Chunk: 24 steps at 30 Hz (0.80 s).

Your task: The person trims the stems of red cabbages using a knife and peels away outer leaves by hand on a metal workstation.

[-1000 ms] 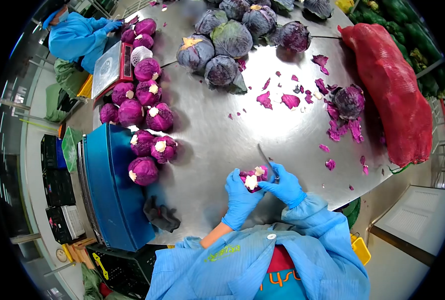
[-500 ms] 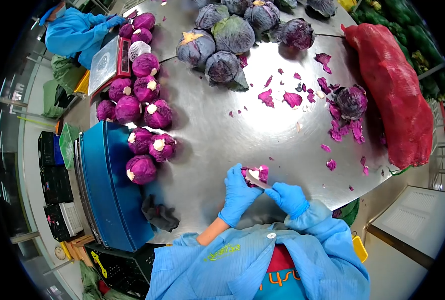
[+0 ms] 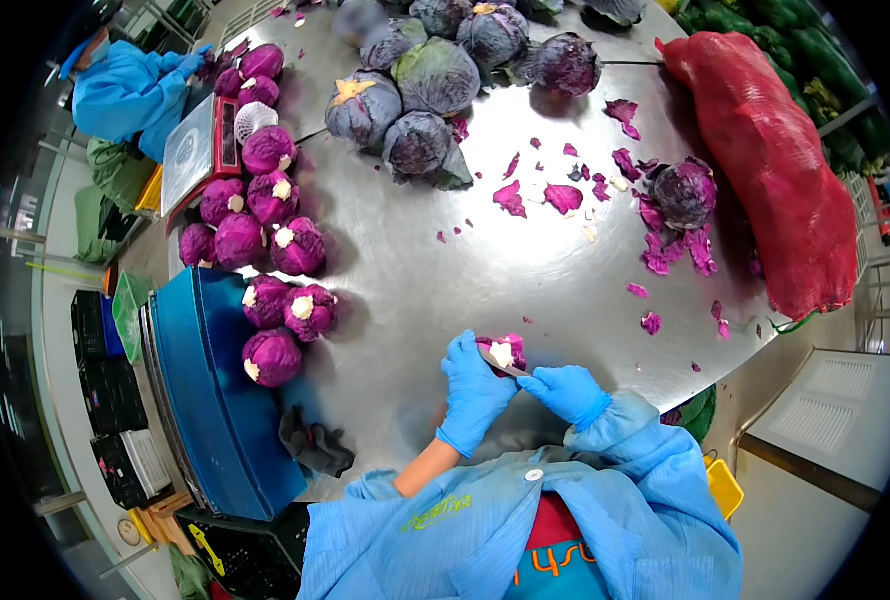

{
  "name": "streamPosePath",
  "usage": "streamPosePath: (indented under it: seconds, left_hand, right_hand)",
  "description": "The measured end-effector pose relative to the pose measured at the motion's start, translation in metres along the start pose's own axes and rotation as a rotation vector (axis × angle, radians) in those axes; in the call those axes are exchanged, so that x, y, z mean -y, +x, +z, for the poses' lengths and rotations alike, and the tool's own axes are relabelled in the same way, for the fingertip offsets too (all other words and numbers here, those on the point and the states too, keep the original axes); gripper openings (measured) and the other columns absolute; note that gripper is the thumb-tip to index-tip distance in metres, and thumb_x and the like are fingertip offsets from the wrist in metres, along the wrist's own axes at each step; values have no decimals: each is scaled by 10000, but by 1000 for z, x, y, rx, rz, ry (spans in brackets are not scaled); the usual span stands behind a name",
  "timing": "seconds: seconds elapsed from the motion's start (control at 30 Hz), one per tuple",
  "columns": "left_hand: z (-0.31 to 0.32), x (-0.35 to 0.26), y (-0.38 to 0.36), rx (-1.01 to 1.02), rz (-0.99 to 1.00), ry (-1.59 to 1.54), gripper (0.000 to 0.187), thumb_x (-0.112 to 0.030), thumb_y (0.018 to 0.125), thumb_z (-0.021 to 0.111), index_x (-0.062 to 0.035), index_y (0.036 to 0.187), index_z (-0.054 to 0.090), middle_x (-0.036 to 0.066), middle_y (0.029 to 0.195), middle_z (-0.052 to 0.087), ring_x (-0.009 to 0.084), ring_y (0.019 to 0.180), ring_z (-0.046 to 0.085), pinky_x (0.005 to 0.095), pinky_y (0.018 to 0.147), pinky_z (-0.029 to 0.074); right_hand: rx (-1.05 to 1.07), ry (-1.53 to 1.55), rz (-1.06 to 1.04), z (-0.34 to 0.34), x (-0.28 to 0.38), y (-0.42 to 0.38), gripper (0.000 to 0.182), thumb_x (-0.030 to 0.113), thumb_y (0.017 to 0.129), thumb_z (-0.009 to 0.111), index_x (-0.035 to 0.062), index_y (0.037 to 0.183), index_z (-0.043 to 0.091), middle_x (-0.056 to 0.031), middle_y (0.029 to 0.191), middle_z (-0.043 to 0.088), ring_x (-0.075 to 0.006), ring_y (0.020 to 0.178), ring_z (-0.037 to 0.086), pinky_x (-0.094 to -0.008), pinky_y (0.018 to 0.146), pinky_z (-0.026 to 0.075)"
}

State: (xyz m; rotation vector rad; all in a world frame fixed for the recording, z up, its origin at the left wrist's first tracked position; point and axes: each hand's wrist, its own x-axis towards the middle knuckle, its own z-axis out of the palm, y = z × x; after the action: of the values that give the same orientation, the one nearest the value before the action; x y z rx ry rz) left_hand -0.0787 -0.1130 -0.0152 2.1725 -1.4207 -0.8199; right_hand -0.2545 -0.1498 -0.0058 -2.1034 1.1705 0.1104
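In blue gloves, both my hands are close together at the near side of the metal table. My left hand [image 3: 473, 392] is closed around a red cabbage [image 3: 514, 347], its cut white stem facing up. My right hand [image 3: 567, 395] grips a knife [image 3: 506, 367], whose handle is hidden in the glove. The blade lies against the near side of the cabbage, below the white stem. My left hand covers much of the cabbage.
Trimmed red cabbages [image 3: 297, 246] line the left beside a scale [image 3: 197, 150] and blue box [image 3: 211, 380]. Untrimmed cabbages [image 3: 435, 76] sit at the back. Right are loose leaves [image 3: 563, 198], one cabbage [image 3: 684, 194] and a red net sack [image 3: 765, 170]. A co-worker [image 3: 130, 92] stands far left.
The knife has gone from across the white stem to the cabbage's near side, and my right hand has turned with it. The whole view has shifted slightly.
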Motion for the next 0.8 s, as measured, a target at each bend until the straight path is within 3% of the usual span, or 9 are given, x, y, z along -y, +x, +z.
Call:
streamPosePath:
  seconds: [0.2,0.27,0.3,0.37,0.4,0.5,0.6,0.7,0.8]
  left_hand:
    - [-2,-12,-1,26,12,32,951,-359,601,855,73,1294,367,260,1209,452,412,1140,439,493,976,356]
    - [-18,-28,-2,140,17,13,954,-335,591,860,64,1301,363,260,1220,441,413,1152,427,491,985,346]
    - [-11,-24,-8,73,61,50,960,-329,584,863,60,1304,362,257,1224,437,413,1154,424,492,989,341]
    - [8,-14,-16,-84,150,118,972,-316,568,870,51,1311,361,250,1231,430,413,1158,420,492,998,331]
    - [0,-13,-15,-58,126,44,992,-305,563,874,51,1326,349,239,1243,416,398,1160,420,485,1003,340]
    - [-6,6,-18,-38,116,-99,1027,-308,550,882,52,1341,336,232,1254,402,386,1163,417,474,1003,354]
    - [-3,25,-18,-48,131,-136,1073,-317,545,899,59,1364,315,220,1260,385,359,1163,435,442,998,394]
    - [-1,36,-20,-37,111,-246,1103,-325,555,895,50,1389,279,238,1282,377,377,1172,425,468,1003,381]
    - [-3,37,-16,-20,119,-259,1123,-332,555,895,51,1398,259,246,1286,377,385,1176,422,481,1007,373]
  right_hand:
    - [-39,-46,-8,5,2,15,450,521,960,429,144,938,674,-140,703,635,-345,689,642,-474,654,501]
    - [-14,-14,144,-20,2,39,457,511,967,426,134,967,683,-146,730,650,-334,690,649,-461,656,507]
    - [0,6,216,-27,2,46,461,506,971,424,129,982,687,-150,744,658,-329,691,652,-455,657,510]
    - [-207,340,249,-25,-16,48,476,503,973,429,107,934,691,-155,750,665,-324,682,652,-441,650,512]
    - [-294,507,265,-30,-18,44,486,501,973,432,96,910,694,-158,754,668,-321,678,652,-434,647,513]
    - [-54,858,438,-40,-15,25,496,490,972,450,72,845,685,-168,737,662,-325,677,650,-421,644,514]
    - [47,550,116,-5,-28,10,470,477,969,471,83,794,658,-155,710,643,-343,658,629,-431,619,498]
    - [-34,266,-110,18,-30,11,464,474,968,475,95,746,626,-152,687,614,-360,640,603,-442,588,478]
    - [-81,357,-148,22,-27,18,446,475,962,482,106,747,613,-155,698,598,-371,644,589,-449,591,468]
